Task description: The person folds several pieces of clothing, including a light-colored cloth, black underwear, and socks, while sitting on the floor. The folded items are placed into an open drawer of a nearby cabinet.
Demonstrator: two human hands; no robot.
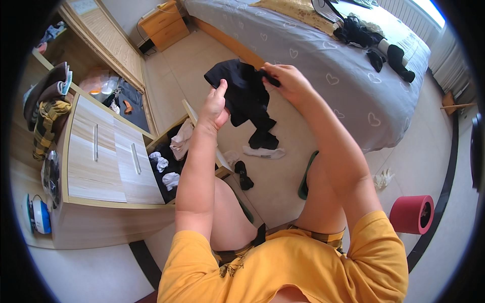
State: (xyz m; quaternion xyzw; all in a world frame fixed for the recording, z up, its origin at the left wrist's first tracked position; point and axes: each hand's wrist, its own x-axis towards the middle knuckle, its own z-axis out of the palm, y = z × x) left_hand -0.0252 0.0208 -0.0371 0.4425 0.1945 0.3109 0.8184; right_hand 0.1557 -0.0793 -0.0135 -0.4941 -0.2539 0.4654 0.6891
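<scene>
A limp black garment is stretched between my two hands above the floor; its exact kind does not show. My left hand grips its left side, thumb on the near face and the fingers partly hidden. At the upper right corner, my right hand pinches a bunched end of the cloth. The lower part hangs down toward a black piece of cloth; I cannot tell whether the two are joined. Below lie a white sock and a balled black sock on the tiles.
At left, a pulled-out drawer of the wooden cabinet holds white and dark bundles. The bed with grey heart-patterned bedding fills the upper right, black clothing on it. A red cylinder stands right; a nightstand is far off.
</scene>
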